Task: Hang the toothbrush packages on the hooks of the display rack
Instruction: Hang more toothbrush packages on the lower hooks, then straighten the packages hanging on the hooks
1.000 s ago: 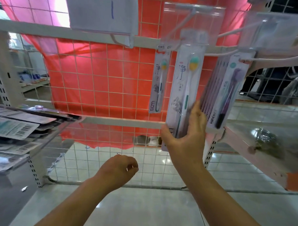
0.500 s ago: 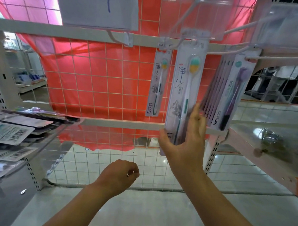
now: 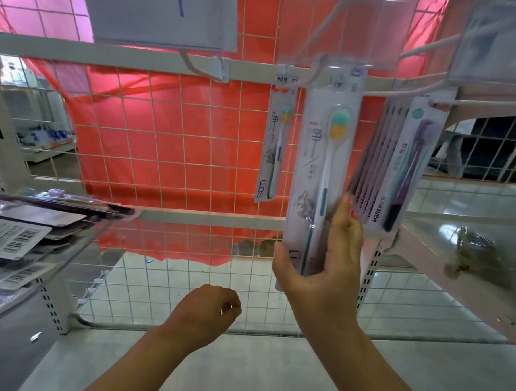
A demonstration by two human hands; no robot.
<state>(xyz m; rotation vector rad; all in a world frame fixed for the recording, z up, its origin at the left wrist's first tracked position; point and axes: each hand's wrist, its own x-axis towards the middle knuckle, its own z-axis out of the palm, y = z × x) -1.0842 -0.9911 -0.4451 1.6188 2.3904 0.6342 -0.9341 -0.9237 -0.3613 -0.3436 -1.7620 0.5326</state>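
Note:
My right hand [image 3: 322, 269] grips the lower end of a white toothbrush package [image 3: 323, 163] with a teal and yellow brush head. Its top sits at a white hook [image 3: 310, 77] on the rack's crossbar; I cannot tell whether the hook passes through the hole. Behind it another like package [image 3: 274, 147] hangs on the same bar. Several purple toothbrush packages [image 3: 397, 171] hang on a hook to the right. My left hand [image 3: 208, 312] hovers low with fingers loosely curled, holding nothing.
A white wire grid rack [image 3: 172, 157] with red sheeting behind stands ahead. A clear shelf at left [image 3: 84, 244] carries a pile of toothbrush packages [image 3: 19, 235]. A clear shelf at right [image 3: 460, 260] and clear label holders [image 3: 361, 22] jut toward me.
The held package has risen slightly toward the hook with my right hand. My left hand has hardly moved.

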